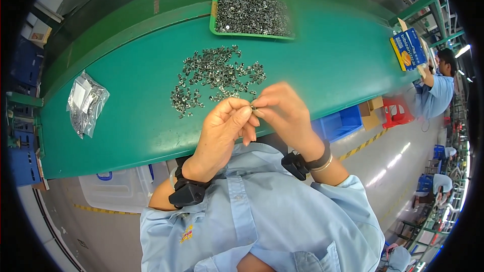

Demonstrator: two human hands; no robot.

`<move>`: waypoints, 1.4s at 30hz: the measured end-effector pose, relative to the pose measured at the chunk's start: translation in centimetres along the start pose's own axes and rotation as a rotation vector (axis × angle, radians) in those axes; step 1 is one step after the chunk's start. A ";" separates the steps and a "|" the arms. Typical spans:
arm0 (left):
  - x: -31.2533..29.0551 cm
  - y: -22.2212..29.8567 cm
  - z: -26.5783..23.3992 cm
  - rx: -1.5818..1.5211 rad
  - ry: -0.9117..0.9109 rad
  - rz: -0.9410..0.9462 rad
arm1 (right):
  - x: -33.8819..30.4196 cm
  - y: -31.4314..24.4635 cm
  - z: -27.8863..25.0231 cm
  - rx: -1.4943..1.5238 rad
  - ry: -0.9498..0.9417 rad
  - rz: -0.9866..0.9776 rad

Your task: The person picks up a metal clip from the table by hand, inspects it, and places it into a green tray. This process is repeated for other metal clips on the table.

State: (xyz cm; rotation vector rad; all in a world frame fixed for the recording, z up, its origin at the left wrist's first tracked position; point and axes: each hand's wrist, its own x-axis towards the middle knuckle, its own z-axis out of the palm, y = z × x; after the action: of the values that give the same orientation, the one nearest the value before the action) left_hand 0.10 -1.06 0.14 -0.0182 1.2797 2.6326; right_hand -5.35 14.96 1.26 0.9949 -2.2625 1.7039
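Observation:
My left hand (222, 131) and my right hand (285, 111) meet fingertip to fingertip over the near edge of the green table (322, 55). Between them they pinch one small dark metal part (253, 107); most of it is hidden by the fingers. Just beyond the hands lies a loose heap of several small metal parts (214, 78) spread on the table top. Each wrist carries a black strapped device.
A green tray (250, 12) full of the same metal parts stands at the table's far side. A clear plastic bag of parts (86, 103) lies at the left. A blue box (407, 48) sits at the right end. Other people work at the right. Bins stand under the table.

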 end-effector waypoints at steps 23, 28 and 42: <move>0.2 -0.1 0.6 -0.088 0.003 -0.061 | -1.1 0.7 -0.1 -0.196 0.058 -0.164; 0.2 0.0 0.9 -0.106 0.005 -0.063 | -1.2 0.8 -0.1 -0.193 0.064 -0.185; 0.8 -1.3 0.4 -0.305 -0.134 -0.063 | -1.8 0.2 -0.1 -0.056 0.080 -0.159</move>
State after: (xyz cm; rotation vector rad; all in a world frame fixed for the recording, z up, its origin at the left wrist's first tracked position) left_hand -0.37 0.19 -0.66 0.0679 0.8148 2.6958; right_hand -4.08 15.80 0.29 1.0444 -2.1083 1.5781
